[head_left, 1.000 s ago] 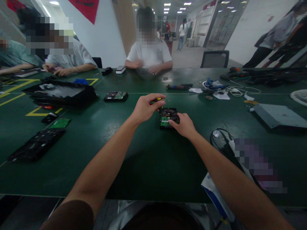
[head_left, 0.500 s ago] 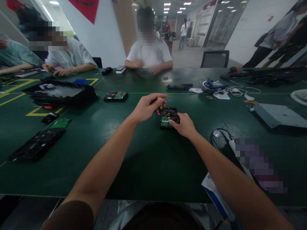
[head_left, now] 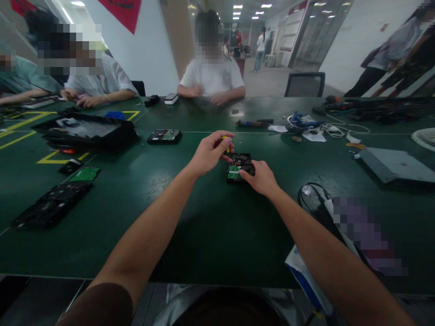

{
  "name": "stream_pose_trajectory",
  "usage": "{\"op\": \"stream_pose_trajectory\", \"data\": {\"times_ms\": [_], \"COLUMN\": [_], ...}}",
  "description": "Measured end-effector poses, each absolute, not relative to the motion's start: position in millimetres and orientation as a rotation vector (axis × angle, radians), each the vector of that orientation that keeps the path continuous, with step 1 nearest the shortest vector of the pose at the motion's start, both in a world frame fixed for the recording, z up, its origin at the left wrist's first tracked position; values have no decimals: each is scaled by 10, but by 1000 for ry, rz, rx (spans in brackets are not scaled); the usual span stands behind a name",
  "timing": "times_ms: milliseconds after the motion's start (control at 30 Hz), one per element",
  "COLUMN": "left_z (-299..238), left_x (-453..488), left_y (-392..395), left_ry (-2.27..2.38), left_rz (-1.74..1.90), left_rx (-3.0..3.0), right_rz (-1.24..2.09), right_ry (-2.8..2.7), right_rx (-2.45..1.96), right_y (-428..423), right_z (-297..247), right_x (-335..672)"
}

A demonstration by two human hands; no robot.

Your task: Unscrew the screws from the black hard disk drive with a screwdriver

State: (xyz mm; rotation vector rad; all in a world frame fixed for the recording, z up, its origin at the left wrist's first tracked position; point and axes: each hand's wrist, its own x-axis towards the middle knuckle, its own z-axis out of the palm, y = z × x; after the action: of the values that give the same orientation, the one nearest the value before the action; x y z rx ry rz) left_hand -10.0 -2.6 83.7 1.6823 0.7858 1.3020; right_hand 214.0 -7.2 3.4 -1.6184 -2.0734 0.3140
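Directly ahead on the green table lies a hard drive (head_left: pixel 234 174), its green circuit board facing up. My right hand (head_left: pixel 263 178) grips its right side, the thumb resting on top. A dark part (head_left: pixel 240 158) adjoins the far side of the drive; I cannot tell whether the two are joined. My left hand (head_left: pixel 212 154) is closed around a small yellow-handled screwdriver (head_left: pixel 227 145), held upright over the left edge of the dark part. The fingers hide the screwdriver's tip.
Another hard drive (head_left: pixel 164 136) lies farther left, near a black tray (head_left: pixel 91 129). Black housing (head_left: pixel 54 203) and a green circuit board (head_left: pixel 84 174) are at left. A grey metal box (head_left: pixel 397 165), cables (head_left: pixel 335 129) and a bag (head_left: pixel 307 271) lie right. Co-workers sit opposite.
My left hand has shifted very slightly, the screwdriver turning a little in its fingers. The right hand stays on the hard drive.
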Motion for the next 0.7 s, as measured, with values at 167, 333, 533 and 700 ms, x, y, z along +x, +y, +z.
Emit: {"op": "stream_pose_trajectory", "data": {"times_ms": [167, 333, 533, 700], "left_z": [861, 873, 886, 937], "left_x": [-91, -48, 24, 20], "left_y": [-49, -69, -105, -153], "left_ry": [794, 803, 860, 811], "left_rz": [1277, 1274, 1307, 1212], "left_rx": [1717, 1711, 1707, 1647], "right_rz": [330, 324, 362, 368], "right_ry": [-2076, -2083, -2063, -2057], "right_rx": [-1614, -1595, -1636, -1646], "right_y": [-61, -45, -65, -81], "right_z": [29, 1, 41, 64], "right_x": [2146, 2160, 2141, 2133]}}
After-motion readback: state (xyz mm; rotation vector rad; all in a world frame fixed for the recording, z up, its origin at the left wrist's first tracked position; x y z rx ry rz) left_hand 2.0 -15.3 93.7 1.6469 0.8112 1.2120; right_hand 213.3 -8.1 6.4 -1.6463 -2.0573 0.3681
